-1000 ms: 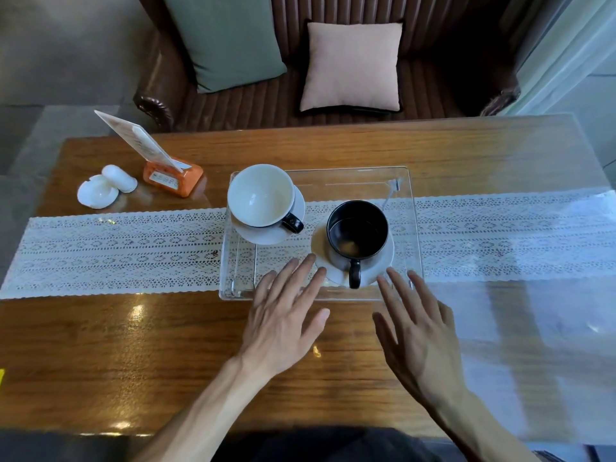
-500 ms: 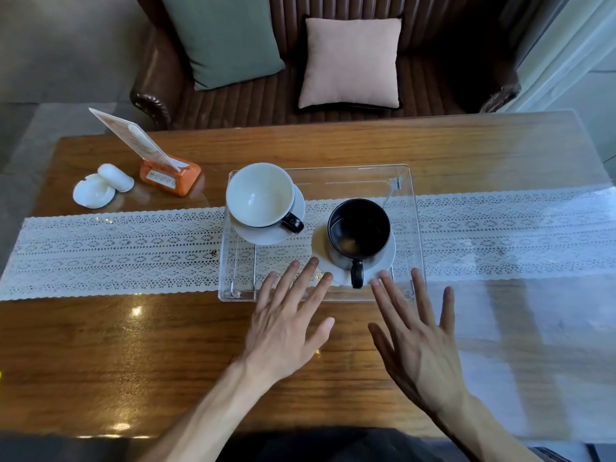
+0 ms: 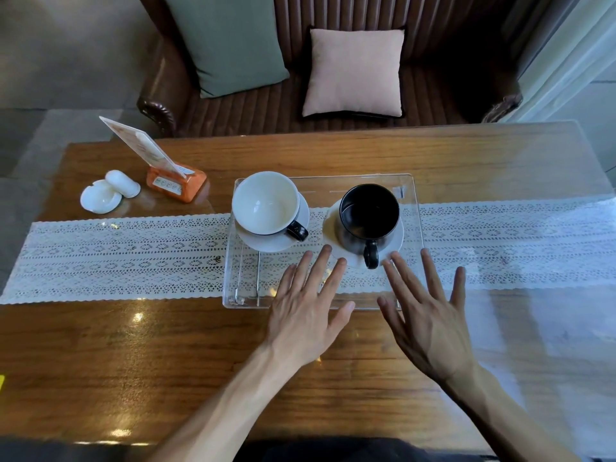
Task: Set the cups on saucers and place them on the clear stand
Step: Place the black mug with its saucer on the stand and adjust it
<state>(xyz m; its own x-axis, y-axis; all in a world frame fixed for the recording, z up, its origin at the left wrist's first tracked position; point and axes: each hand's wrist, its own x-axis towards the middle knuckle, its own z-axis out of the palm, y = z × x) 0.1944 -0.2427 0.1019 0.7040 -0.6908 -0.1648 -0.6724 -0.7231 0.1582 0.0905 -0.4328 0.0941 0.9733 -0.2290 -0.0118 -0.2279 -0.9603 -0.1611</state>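
A clear stand (image 3: 413, 208) rests on the lace runner in the middle of the table. On its left part a white cup (image 3: 265, 203) with a black handle sits on a white saucer (image 3: 266, 243). A black cup (image 3: 368, 216) stands on another white saucer (image 3: 398, 238) to its right, handle toward me. My left hand (image 3: 306, 308) lies flat over the stand's near edge, fingers spread, fingertips close to the black cup's saucer. Just right of that cup's handle, my right hand (image 3: 430, 315) is spread and empty.
An orange holder with a tilted card (image 3: 173, 181) and a white two-piece ceramic object (image 3: 106, 195) sit at the back left. The lace runner (image 3: 116, 255) crosses the wooden table. A brown sofa with a green cushion (image 3: 226, 41) and a pink cushion (image 3: 355, 71) stands behind.
Both hands have slid a little forward toward the black cup's saucer, fingers spreading wider. The cups and stand have not moved.
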